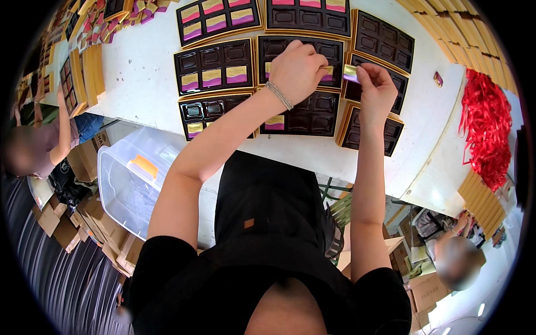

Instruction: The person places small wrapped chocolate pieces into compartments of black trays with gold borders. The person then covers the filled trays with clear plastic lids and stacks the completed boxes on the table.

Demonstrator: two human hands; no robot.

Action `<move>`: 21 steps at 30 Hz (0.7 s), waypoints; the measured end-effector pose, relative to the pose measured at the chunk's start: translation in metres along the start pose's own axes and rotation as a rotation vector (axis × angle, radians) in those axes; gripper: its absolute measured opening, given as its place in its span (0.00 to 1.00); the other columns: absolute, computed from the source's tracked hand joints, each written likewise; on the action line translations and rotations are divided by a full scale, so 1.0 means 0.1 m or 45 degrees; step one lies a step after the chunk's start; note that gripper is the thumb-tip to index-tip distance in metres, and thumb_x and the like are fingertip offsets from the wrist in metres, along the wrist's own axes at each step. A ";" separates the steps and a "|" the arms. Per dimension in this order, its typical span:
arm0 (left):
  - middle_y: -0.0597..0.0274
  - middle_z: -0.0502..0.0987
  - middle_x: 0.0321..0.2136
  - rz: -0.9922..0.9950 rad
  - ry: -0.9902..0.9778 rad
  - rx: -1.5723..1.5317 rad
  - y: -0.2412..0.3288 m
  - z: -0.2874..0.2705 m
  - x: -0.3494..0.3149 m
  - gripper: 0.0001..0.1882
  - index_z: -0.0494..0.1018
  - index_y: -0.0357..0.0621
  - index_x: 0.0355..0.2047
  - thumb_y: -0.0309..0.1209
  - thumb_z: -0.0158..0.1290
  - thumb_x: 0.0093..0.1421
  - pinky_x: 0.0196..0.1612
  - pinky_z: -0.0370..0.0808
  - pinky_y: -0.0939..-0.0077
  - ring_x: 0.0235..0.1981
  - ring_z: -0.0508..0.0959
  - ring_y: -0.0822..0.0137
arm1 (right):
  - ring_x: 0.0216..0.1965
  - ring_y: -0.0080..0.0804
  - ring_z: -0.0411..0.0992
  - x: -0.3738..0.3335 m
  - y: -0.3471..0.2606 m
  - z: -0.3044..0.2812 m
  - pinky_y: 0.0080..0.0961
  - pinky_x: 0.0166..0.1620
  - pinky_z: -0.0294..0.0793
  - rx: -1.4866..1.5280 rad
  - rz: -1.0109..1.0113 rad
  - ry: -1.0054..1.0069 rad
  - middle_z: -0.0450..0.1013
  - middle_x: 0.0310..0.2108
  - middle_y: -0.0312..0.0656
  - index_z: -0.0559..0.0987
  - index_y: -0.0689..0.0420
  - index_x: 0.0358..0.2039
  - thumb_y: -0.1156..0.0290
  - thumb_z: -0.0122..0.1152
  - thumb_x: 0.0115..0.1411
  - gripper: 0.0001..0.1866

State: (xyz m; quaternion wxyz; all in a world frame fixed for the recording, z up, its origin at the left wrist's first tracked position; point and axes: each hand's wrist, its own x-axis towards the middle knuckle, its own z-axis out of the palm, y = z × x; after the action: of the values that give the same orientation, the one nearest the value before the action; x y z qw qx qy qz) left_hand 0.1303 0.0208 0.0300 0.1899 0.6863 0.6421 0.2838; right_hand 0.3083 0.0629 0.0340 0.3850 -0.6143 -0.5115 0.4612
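Observation:
My left hand (297,68) is over the middle dark chocolate tray (271,48), its fingers curled and pressed together. A gold and pink wrapped chocolate (328,74) lies in the tray right by those fingertips; whether they grip anything is hidden. Between the thumb and fingers of my right hand (378,86) is a gold and purple wrapped chocolate (350,73), held above a tray with vacant dark wells (397,84). Around my hands lie several more gold-edged trays. The left one (215,54) has a row of wrapped pieces, and the far left one (219,17) holds two rows.
Loose wrapped pieces (137,14) are heaped at the far left of the white table (134,72). A single piece (438,79) and red paper shred (486,128) lie at right. Below the table's left edge stands a clear plastic bin (125,190). Other people work on both sides.

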 end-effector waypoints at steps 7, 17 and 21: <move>0.59 0.77 0.48 0.440 0.145 0.389 0.15 0.20 -0.27 0.19 0.77 0.42 0.44 0.36 0.61 0.53 0.57 0.70 0.56 0.53 0.74 0.58 | 0.29 0.24 0.76 0.76 0.02 0.39 0.21 0.37 0.74 -0.056 -0.331 0.061 0.80 0.27 0.39 0.83 0.62 0.33 0.70 0.69 0.53 0.10; 0.62 0.61 0.66 0.329 -0.301 0.410 0.11 0.14 -0.46 0.42 0.64 0.46 0.63 0.58 0.54 0.55 0.65 0.43 0.27 0.69 0.56 0.65 | 0.63 0.43 0.62 0.55 -0.03 0.45 0.48 0.64 0.60 -1.275 -1.235 -0.235 0.67 0.61 0.44 0.75 0.55 0.55 0.56 0.56 0.64 0.23; 0.63 0.62 0.65 0.331 -0.367 0.519 0.17 0.14 -0.41 0.43 0.66 0.47 0.62 0.62 0.52 0.53 0.64 0.42 0.24 0.69 0.55 0.66 | 0.68 0.41 0.56 0.53 0.07 0.46 0.59 0.67 0.47 -1.507 -1.098 -0.246 0.60 0.67 0.43 0.66 0.58 0.64 0.46 0.47 0.66 0.34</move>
State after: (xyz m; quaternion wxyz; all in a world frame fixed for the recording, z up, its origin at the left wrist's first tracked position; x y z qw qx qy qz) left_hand 0.1523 -0.0200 0.0240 0.0994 0.8203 0.5588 0.0701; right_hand 0.2691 0.1142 0.0052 0.0894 -0.4203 -0.9024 -0.0322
